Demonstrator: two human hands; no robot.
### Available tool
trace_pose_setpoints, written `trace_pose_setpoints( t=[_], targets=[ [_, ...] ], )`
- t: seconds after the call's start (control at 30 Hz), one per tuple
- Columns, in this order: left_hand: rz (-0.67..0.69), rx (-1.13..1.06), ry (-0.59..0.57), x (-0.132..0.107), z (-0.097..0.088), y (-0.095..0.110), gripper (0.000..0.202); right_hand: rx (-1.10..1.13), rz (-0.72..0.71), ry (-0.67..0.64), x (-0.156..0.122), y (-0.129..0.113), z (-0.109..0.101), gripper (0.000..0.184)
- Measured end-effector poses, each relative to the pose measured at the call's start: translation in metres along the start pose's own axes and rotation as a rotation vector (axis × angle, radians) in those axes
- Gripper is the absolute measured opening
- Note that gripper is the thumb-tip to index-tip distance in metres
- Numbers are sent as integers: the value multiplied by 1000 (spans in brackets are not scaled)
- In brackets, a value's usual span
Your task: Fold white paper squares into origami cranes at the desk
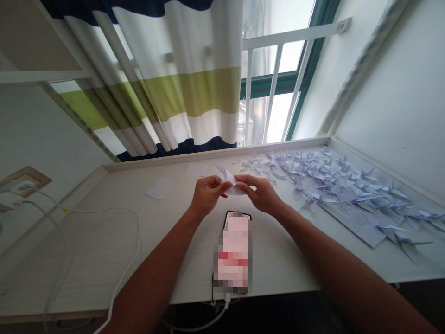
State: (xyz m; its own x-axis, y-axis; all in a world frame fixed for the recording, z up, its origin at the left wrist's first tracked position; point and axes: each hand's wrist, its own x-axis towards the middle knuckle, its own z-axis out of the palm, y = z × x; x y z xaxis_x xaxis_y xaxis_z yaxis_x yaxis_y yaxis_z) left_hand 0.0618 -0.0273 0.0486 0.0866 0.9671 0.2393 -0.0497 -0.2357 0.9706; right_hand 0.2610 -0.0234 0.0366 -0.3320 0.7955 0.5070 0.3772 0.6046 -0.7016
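Note:
A small piece of folded white paper (227, 179) is held above the desk between both hands. My left hand (206, 194) pinches its left side with curled fingers. My right hand (261, 192) grips its right side, fingers pressed on the fold. Directly below the hands lies a phone (233, 253) on the white desk (104, 241), with its screen facing up. Several finished paper cranes (323, 178) are spread over the desk to the right of the hands.
A flat white paper square (160, 188) and another square (196, 169) lie to the left of the hands. A white cable (114, 212) loops over the left of the desk from a wall socket (21, 186). A printed sheet (351, 215) lies under the cranes. A striped curtain (181, 97) and a barred window stand behind.

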Motion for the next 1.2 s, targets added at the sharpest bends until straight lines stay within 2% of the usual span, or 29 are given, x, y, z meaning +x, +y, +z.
trace_pose_setpoints(
  t=[0.1, 0.17, 0.27, 0.33, 0.4, 0.53, 0.63, 0.77, 0.9, 1.1, 1.2],
  targets=[
    [16, 17, 9, 0, -1, 1, 48, -59, 73, 50, 0, 1, 1, 38],
    [15, 52, 37, 2, -4, 1, 45, 9, 142, 137, 2, 2, 2, 43],
    [-9, 78, 41, 5, -8, -1, 43, 377, 267, 233, 7, 3, 4, 39],
    [-35, 62, 31, 8, -10, -4, 43, 626, 360, 229, 9, 3, 5, 39],
    [-42, 48, 47, 9, -11, -7, 44, 753, 439, 186, 11, 2, 4, 40],
    [-17, 74, 43, 10, -12, -12, 44, 744, 502, 104, 12, 3, -1, 39],
    [-24, 99, 10, 10, -13, -13, 43, 688, 485, 69, 11, 8, -6, 43],
    [-14, 129, 45, 9, -14, -13, 42, 670, 464, 45, 12, 14, -10, 47],
    [-27, 100, 29, 9, -14, -10, 43, 696, 463, 10, 13, 16, -14, 47],
    [-91, 50, -25, 9, -14, -8, 47, 800, 474, -2, 12, 22, -13, 43],
    [-98, 2, -18, 11, -18, -11, 45, 823, 481, 37, 12, 26, -11, 40]
  ],
)
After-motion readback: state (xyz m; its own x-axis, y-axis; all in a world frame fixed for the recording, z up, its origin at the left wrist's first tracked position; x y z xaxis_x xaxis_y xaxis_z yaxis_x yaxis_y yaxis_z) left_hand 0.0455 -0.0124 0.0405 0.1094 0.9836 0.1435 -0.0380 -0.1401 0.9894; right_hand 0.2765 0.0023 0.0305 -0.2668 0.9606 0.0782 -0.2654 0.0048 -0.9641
